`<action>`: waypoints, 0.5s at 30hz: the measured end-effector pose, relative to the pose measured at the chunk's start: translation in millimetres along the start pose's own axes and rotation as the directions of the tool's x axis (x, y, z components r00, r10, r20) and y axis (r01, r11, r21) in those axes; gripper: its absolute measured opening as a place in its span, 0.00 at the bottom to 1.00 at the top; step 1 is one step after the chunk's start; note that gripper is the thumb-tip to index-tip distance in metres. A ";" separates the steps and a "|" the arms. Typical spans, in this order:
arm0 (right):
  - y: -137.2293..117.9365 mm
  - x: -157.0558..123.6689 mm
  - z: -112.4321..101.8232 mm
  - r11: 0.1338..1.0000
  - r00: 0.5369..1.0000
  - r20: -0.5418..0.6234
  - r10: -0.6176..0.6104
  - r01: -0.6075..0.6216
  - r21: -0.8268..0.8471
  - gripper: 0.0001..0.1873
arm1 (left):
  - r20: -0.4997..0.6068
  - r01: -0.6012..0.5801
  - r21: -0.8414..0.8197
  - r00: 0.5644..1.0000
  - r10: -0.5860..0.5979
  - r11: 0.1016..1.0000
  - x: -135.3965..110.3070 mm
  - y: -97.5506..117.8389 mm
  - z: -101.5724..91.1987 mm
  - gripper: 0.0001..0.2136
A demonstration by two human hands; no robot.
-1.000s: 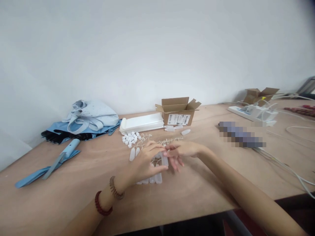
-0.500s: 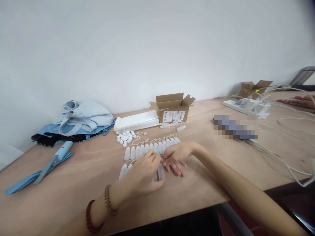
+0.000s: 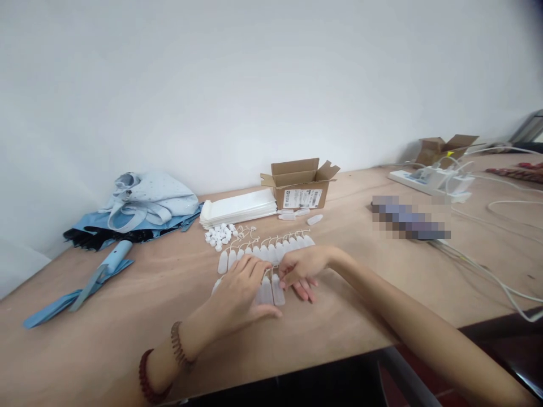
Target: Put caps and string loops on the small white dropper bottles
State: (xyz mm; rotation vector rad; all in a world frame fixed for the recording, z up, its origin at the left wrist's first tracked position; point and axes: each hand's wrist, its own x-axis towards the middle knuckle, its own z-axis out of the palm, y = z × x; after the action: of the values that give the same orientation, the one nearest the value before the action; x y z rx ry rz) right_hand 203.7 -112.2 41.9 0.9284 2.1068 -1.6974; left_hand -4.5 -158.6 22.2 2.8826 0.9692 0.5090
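Observation:
Two rows of small translucent white tags with cream strings lie on the wooden table. My left hand (image 3: 241,285) arches over the front row, covering much of it; its thumb is stretched apart from the fingers. To its right, two front-row tags show, the end one being a translucent tag (image 3: 278,291). My right hand (image 3: 302,272) is bent down beside that end tag, its thumb at the tag's right edge and its lower fingers extended on the table. The back row of tags (image 3: 271,252) lies just beyond both hands, strings pointing away.
Behind the rows are white caps (image 3: 219,235), a stack of white sleeves (image 3: 240,207), an open cardboard box (image 3: 301,186) and a few loose translucent pieces (image 3: 314,220). A blue umbrella (image 3: 116,257) and pale cloth bag (image 3: 150,198) lie left; a power strip (image 3: 428,183) with cables right.
My left hand has drawn slightly left, uncovering more of the front-row tags near its thumb. My right thumb has lowered to the end tag's side. The view has shifted slightly.

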 end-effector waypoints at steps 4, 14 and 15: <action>0.5 1.6 0.7 1.000 1.000 -0.007 -0.016 0.016 0.013 0.12 | -0.014 -0.006 0.021 1.000 0.006 1.000 1.2 -2.6 4.5 0.31; 8.5 -4.5 -7.6 0.995 0.981 -0.179 -0.068 0.080 0.064 0.10 | -0.102 0.072 -0.044 0.992 -0.076 0.996 6.4 -15.3 -4.7 0.20; 10.6 -6.1 -10.1 0.992 0.962 -0.258 -0.092 0.112 0.064 0.10 | -0.122 0.104 -0.046 0.987 -0.109 0.994 8.7 -21.6 -7.6 0.16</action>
State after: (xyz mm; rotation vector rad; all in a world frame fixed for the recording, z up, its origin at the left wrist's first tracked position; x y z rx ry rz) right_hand 216.8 -103.4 40.1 1.1342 2.3004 -1.8066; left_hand -13.0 -136.4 28.4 2.7741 1.1094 0.6978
